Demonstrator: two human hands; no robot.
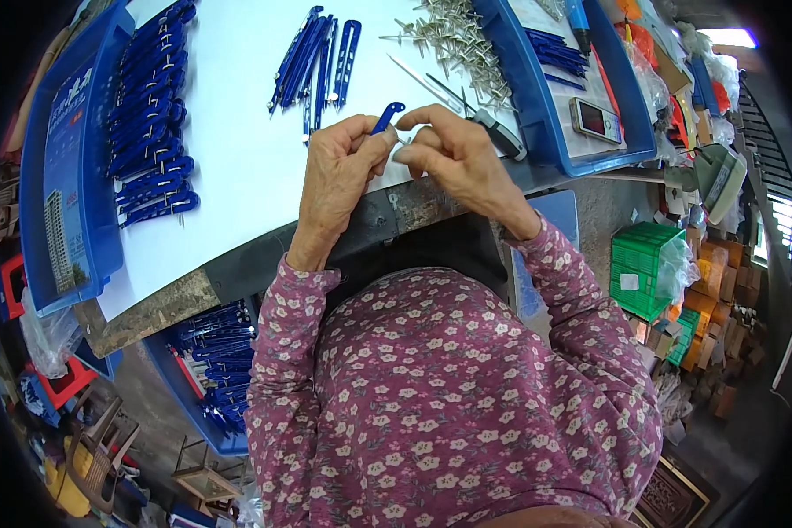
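White table (pixel 238 167), blue clips (pixel 312 57), metal pins (pixel 453 40)

A small phone-like device (pixel 597 120) with a lit reddish screen lies in the blue tray (pixel 629 106) at the far right of the bench. On the left, a tall blue printed card (pixel 66 176) (it shows a high-rise building) lines the other blue tray. Right of the bench, a green crate (pixel 642 264) bears a white label (pixel 630 282), with what seem to be orange cartons (pixel 708 290) stacked beyond it.
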